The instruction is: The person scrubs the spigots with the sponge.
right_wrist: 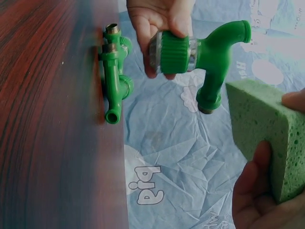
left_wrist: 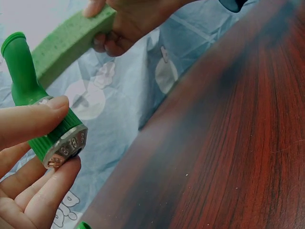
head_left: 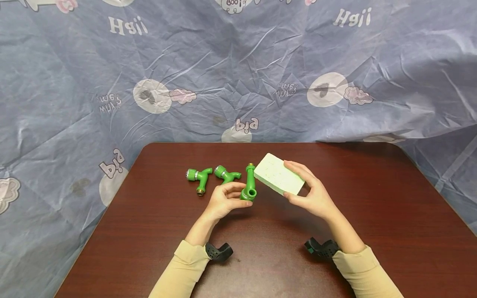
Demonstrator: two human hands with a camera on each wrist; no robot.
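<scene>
My left hand [head_left: 222, 201] grips a green tap [right_wrist: 217, 55] by its ribbed knob, between thumb and fingers, above the table. Its spout and brass-ended inlet point away from the palm. In the right hand [head_left: 311, 193] is a light green sponge [head_left: 277, 174], pinched at one end between the thumb and fingers. The sponge's free corner comes close beside the tap's inlet in the right wrist view. Beyond the left hand, two more green taps lie on the table: one tap [head_left: 202, 177] at the left, another [head_left: 226, 174] partly hidden behind that hand.
The dark red-brown wooden table [head_left: 149, 248] has rounded back corners. Behind it hangs a wrinkled blue-grey printed cloth [head_left: 238, 74]. Each wrist wears a black camera band [head_left: 219, 251] at the cuff of a pale yellow sleeve [head_left: 182, 269].
</scene>
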